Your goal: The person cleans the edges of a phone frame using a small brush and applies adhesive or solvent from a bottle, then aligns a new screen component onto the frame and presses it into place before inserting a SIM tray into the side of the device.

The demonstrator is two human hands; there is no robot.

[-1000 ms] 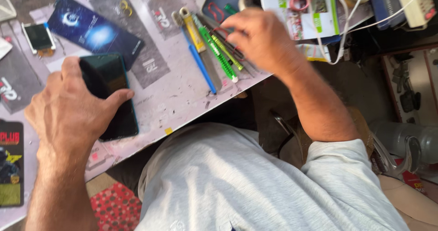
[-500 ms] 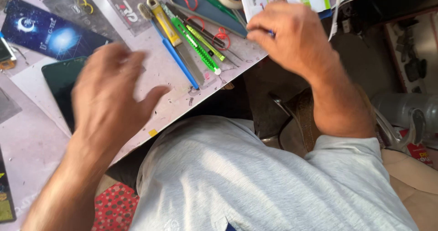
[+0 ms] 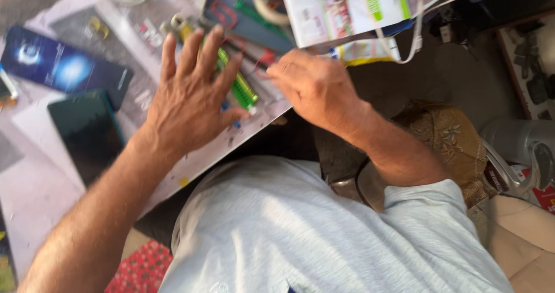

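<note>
Left hand (image 3: 188, 102) lies flat over a row of hand tools, fingers (image 3: 193, 50) spread, gripping nothing. Green-handled tool (image 3: 238, 85) pokes out beneath it, near the tabletop (image 3: 34, 194) edge. Right hand (image 3: 315, 87) just beside, fingers pinching a thin dark tool (image 3: 245, 53). Dark phone (image 3: 87, 134) lies left of the left hand, apart.

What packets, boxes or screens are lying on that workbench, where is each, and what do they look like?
Dark phone: left of the left hand, flat, black blank screen.
Blue packet: far left, long rectangle, dark blue with a pale glow.
White box: top, beyond the right hand, white with green patches.
</note>
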